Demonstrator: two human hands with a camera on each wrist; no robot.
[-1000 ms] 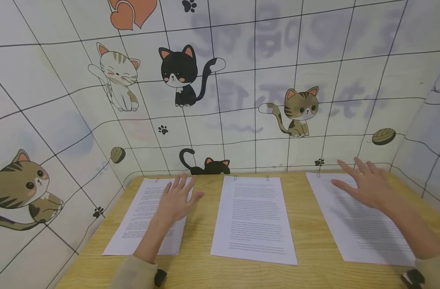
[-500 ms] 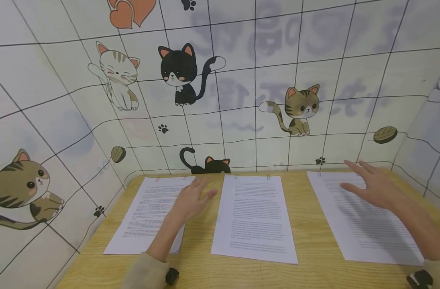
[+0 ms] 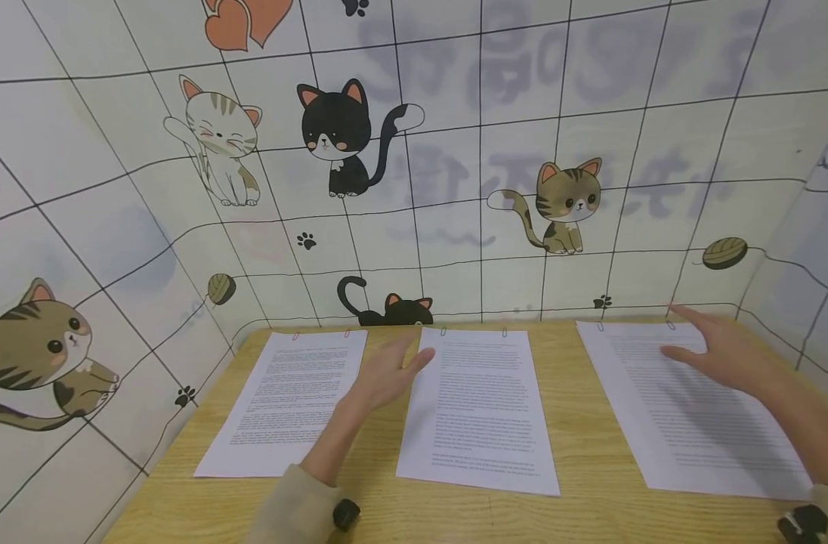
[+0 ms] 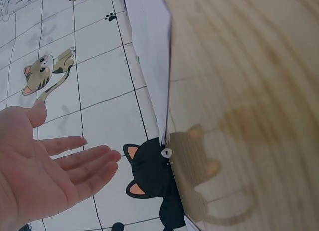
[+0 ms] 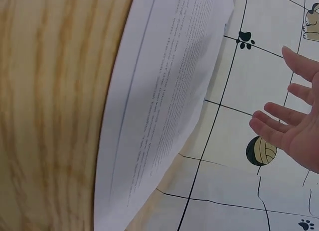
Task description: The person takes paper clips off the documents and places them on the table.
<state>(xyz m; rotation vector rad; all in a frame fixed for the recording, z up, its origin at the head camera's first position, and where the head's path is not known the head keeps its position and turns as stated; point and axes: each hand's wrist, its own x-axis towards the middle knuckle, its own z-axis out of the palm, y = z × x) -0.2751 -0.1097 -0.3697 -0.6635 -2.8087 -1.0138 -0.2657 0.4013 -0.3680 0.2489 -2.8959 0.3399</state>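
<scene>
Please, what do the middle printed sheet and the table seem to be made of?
Middle printed sheet: apparently paper, matte white; thin, with lines of text. Table: wood or wood-look laminate; grain shows, and the black wall cat reflected in it suggests a glossy finish.

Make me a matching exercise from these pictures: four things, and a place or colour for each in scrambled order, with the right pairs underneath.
Things
1. Left hand
2. Right hand
3. Table
4. Clips

Places and colours
A. Yellowish, with wood grain
B. Over the right paper
C. Reddish, at the top edge of the left paper
D. By the upper left corner of the middle paper in the head view

Right pairs: 1-D, 2-B, 3-A, 4-C
</scene>
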